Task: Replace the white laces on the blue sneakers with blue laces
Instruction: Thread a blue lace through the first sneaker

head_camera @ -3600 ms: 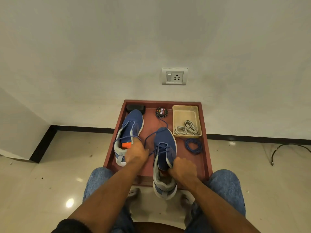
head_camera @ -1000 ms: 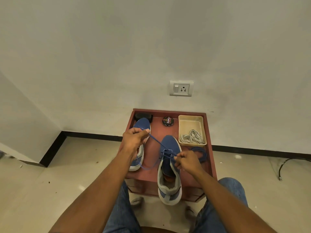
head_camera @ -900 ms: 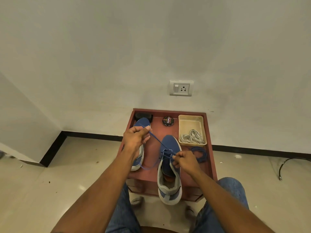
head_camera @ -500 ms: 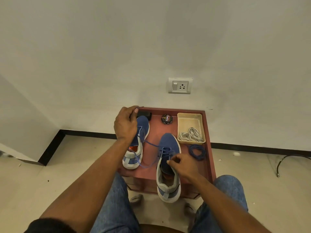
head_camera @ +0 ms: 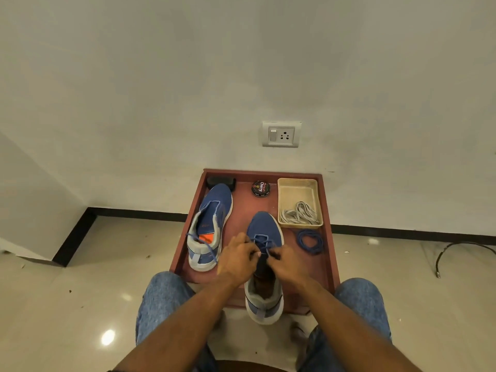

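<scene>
since half a second ago, left hand (head_camera: 237, 260) comes back from the far corner of the desk (head_camera: 328, 237) and meets right hand (head_camera: 284, 264) over the near sneaker (head_camera: 264, 267). head tilts down a little too.

both hands sit over the eyelet rows of the near sneaker, fingers curled in, each looking to pinch a strand of the blue lace (head_camera: 261, 241); exact finger contact is too small to confirm. judgement: working close like this keeps slack short for feeding an eyelet. near sneaker hangs its heel off the front edge of the desk, toe pointing at the wall, likely to bring the tongue within easy reach.

far sneaker (head_camera: 210, 224) lies to the left, unlaced at the top, with a loose blue strand trailing across its heel. removed white laces (head_camera: 299, 216) are heaped in the beige tray (head_camera: 298, 187), out of the way. spare blue lace coil (head_camera: 310, 241) waits just in front of the tray, presumably for the far sneaker.

forearms converge from both knees, wrists bent inward, knuckles up.
</scene>
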